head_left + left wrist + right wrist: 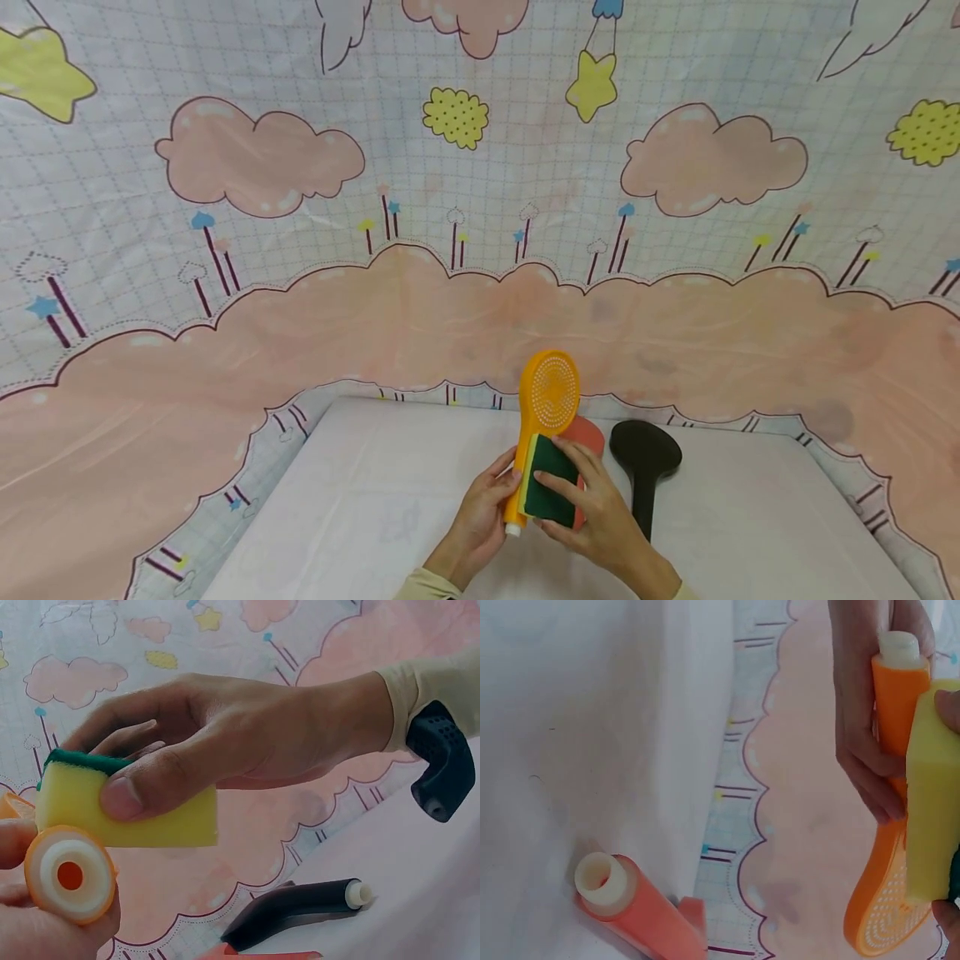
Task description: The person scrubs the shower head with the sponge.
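Observation:
An orange shower head (550,392) stands upright in my left hand (480,512), whose fingers grip its handle near the white threaded end. My right hand (600,517) holds a sponge (551,483) with a dark green scouring side and a yellow side. In the left wrist view the thumb presses on the yellow sponge (165,810), just above the round end of the orange handle (71,875). The right wrist view has the yellow face lying along the orange handle (900,712). Part of the shower head's neck is hidden behind the sponge.
A black shower head (645,454) lies on the white table (360,492), right of my hands. Behind the sponge a coral-red shower head (588,433) lies partly hidden; its hollow white end shows in the right wrist view. A cloud-patterned cloth (450,325) hangs behind the table.

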Demonstrator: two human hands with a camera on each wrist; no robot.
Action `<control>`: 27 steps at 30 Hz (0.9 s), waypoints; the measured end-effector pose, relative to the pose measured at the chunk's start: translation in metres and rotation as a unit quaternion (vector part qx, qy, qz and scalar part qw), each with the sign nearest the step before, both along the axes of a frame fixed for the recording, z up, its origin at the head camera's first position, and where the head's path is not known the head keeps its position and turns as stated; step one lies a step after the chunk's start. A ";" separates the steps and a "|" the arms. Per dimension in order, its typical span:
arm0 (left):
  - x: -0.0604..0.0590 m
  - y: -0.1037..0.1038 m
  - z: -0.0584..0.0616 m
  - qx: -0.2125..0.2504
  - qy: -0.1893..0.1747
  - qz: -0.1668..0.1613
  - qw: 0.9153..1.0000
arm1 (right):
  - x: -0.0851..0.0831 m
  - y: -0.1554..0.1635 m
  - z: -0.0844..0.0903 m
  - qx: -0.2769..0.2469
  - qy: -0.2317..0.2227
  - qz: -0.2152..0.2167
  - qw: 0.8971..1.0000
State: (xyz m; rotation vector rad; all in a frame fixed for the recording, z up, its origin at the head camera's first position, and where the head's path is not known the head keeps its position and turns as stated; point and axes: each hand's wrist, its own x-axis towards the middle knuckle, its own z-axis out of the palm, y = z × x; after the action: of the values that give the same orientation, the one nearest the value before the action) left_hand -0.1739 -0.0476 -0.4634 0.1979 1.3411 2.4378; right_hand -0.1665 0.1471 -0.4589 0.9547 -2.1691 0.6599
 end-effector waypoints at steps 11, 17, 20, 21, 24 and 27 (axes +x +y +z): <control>-0.004 -0.002 0.000 0.004 -0.006 0.016 1.000 | 0.010 -0.003 -0.005 0.005 -0.005 0.025 1.000; -0.003 -0.004 -0.004 0.013 0.010 0.013 1.000 | 0.010 -0.004 -0.007 0.002 -0.003 0.037 0.999; -0.002 -0.005 -0.004 0.017 0.011 0.012 1.000 | 0.008 -0.004 -0.006 0.000 0.013 0.047 0.999; -0.002 -0.005 -0.004 0.018 0.011 0.011 1.000 | 0.007 -0.003 -0.005 0.001 0.016 0.047 0.999; -0.001 -0.005 -0.004 0.014 0.010 0.008 1.000 | 0.005 -0.002 -0.003 0.005 0.017 0.036 0.999; 0.001 -0.005 -0.003 0.008 0.012 0.004 1.000 | 0.002 0.001 -0.001 0.009 0.014 0.021 1.000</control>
State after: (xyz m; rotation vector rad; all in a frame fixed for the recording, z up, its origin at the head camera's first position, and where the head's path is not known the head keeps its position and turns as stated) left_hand -0.1730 -0.0530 -0.4668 0.2274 1.3357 2.4606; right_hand -0.1641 0.1479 -0.4599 1.0171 -2.1393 0.6439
